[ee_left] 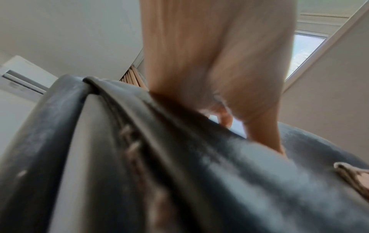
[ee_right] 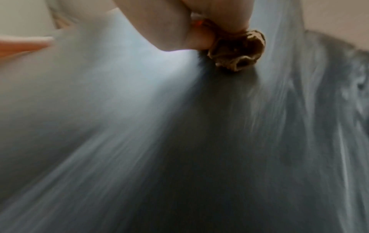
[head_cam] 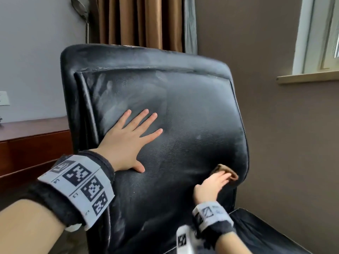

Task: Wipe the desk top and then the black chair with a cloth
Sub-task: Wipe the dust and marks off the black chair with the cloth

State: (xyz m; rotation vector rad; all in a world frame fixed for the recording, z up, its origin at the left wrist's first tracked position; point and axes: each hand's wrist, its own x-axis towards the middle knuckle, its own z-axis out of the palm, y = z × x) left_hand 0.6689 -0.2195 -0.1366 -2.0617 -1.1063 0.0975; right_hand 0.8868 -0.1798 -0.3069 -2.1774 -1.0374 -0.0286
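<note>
While the left hand (head_cam: 122, 142) lies flat on the padded back of the black chair (head_cam: 192, 110), fingers (head_cam: 146, 117) straight and spread to brace it, the right hand (head_cam: 211, 186) works low near the backrest's right edge, its fingers curled around a bunched brown cloth (head_cam: 229, 173) that pokes out just beyond the fingertips and touches the leather. The right wrist view shows the cloth (ee_right: 237, 50) wadded small under the hand, and the surface around it is streaked with blur, which suggests a quick stroke. Pale dusty smears lie above and left of the left fingers and along the top edge of the backrest, so much of the chair looks unwiped. The main risk, as I judge it, is coverage: a wad this small touches little leather, so strokes may leave strips between them, or only push dust about. The bare left palm may also print on the leather. The tabletop (head_cam: 33, 129) sits well left of both hands.
</note>
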